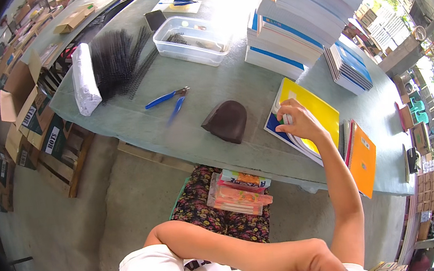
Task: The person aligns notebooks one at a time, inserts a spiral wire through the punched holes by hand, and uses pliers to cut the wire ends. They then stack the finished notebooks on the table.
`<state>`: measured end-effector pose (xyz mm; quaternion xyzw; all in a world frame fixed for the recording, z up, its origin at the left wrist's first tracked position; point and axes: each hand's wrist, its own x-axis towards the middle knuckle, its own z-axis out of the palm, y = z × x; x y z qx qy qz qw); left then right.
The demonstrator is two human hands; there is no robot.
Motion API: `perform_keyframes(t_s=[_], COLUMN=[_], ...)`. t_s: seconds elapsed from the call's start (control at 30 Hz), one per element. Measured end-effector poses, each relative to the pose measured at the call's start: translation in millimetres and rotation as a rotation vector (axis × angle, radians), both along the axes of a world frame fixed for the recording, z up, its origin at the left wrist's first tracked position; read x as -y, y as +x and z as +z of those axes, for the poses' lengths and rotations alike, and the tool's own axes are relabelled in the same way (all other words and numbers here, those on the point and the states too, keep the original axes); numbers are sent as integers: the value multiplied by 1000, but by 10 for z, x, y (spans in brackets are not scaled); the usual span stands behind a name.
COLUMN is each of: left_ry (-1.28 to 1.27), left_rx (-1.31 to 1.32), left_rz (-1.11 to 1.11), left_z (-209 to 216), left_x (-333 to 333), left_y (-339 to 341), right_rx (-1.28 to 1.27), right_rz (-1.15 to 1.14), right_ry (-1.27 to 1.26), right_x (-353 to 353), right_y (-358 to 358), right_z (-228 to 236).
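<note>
Broad grey-green bench [173, 127], flat yellow-covered paper notebook [316, 101] on its right half, left hand [306, 263] below the bench, fingers curled, hold unclear, right hand [302, 120] over the notebook, fingers bent around a small white-and-green object [286, 119].

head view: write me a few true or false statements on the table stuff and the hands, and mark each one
1. The right hand is over the yellow book. True.
2. The open blue pliers lie in the clear bin. False: the open blue pliers lie directly on the table.
3. The brown piece lies between the open blue pliers and the yellow book. True.
4. The orange notebook is left of the yellow book. False: the orange notebook is to its right.
5. The left hand is on the silver package. False: the left hand is at the picture's lower edge, well away from it.
</note>
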<state>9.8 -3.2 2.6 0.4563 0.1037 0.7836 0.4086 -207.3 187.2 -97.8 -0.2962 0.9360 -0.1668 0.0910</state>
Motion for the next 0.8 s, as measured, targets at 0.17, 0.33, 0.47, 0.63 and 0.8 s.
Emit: perform_keyframes(t_s=[0.17, 0.33, 0.47, 0.63, 0.8], left_ry=[148, -213, -959, -380, -543], left_rx=[-184, -776, 392, 752, 275], left_rz=[215, 818, 767, 718, 1023], left_z=[44, -290, -866, -1191, -1026], left_x=[25, -57, -65, -5, 643], left_y=[114, 131, -464, -1126, -828], right_rx=[-54, -77, -361, -178, 179], right_rz=[-2, -393, -326, -288, -452], right_ry=[-48, -184, -662, -1463, -904], right_x=[-19, -315, -582, -254, -821], right_y=[17, 41, 313, 1121, 1598], right_z=[-37, 269, 1059, 1389, 153])
